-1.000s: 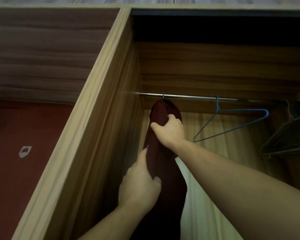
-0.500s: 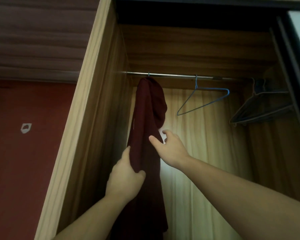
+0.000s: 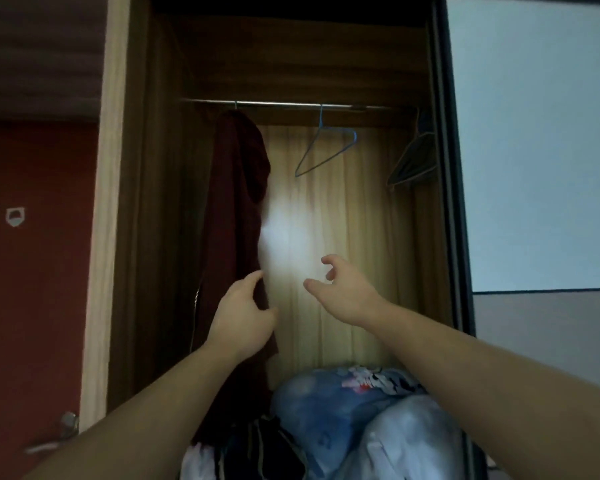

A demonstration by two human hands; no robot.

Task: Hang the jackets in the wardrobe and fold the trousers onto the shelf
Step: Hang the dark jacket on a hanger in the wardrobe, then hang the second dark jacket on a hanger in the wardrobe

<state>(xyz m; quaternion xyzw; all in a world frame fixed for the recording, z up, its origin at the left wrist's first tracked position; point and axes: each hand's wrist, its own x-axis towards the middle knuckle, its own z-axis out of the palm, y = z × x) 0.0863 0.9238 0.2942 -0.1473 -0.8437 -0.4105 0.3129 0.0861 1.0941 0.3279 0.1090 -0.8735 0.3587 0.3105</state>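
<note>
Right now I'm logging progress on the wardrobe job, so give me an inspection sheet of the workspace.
Surface: wooden wardrobe, metal hanging rail.
Job's things: dark red zip jacket hangs from the rail at its left end.
Clutter: blue wire hanger empty; dark hangers at right; heap of blue and pale clothes below.
Grippers: left hand grip touches the jacket's edge; right hand open, empty.
Cables: nothing seen.
Surroundings: red door, pale wall.

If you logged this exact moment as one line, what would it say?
dark red jacket: hung on metal rail | left hand: touching jacket edge | right hand: open, free | blue wire hanger: empty
</note>
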